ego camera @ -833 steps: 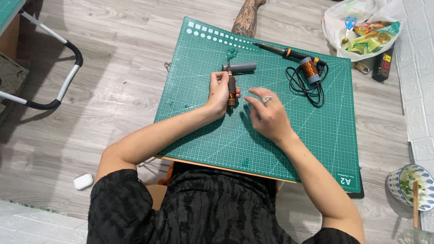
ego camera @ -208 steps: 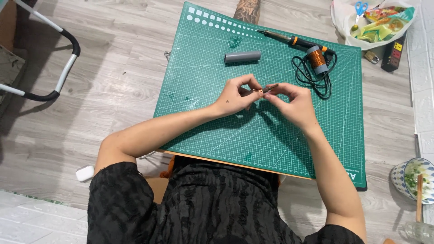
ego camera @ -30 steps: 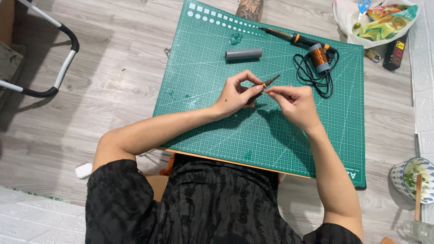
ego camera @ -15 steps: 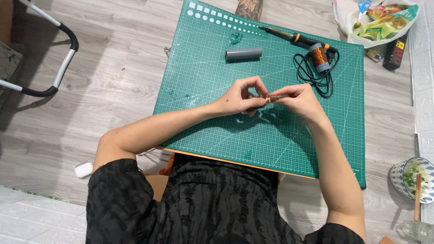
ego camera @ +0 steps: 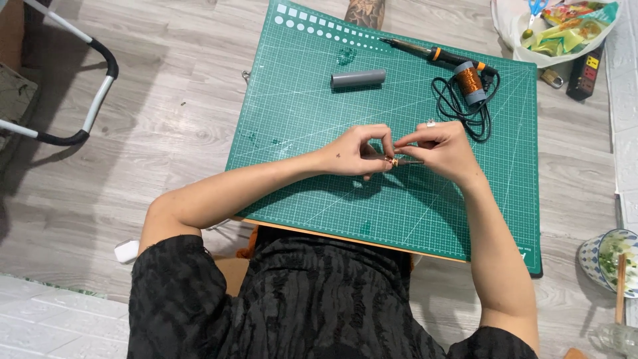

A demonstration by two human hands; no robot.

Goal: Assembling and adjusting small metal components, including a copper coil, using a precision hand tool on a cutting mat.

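My left hand (ego camera: pixel 359 149) and my right hand (ego camera: pixel 438 147) meet above the middle of a green cutting mat (ego camera: pixel 319 106). Between their fingertips they pinch a thin dark rod with a small copper-coloured winding (ego camera: pixel 397 161). The left fingers hold its near end; the right fingers curl over its far end, with a ring on one finger. Much of the rod is hidden by the fingers.
On the mat's far side lie a grey tube (ego camera: pixel 359 78), a soldering iron (ego camera: pixel 432 53) with a black cord (ego camera: pixel 458 106) and a spool of copper wire (ego camera: pixel 468 83). A plastic bag (ego camera: pixel 558 26), a power strip (ego camera: pixel 585 63), a bowl (ego camera: pixel 608 259) and a chair frame (ego camera: pixel 73 86) stand on the floor around.
Over the last second my hands have drawn closer together around the rod, and it has gone from tilted to nearly level. The things on the mat have stayed put.
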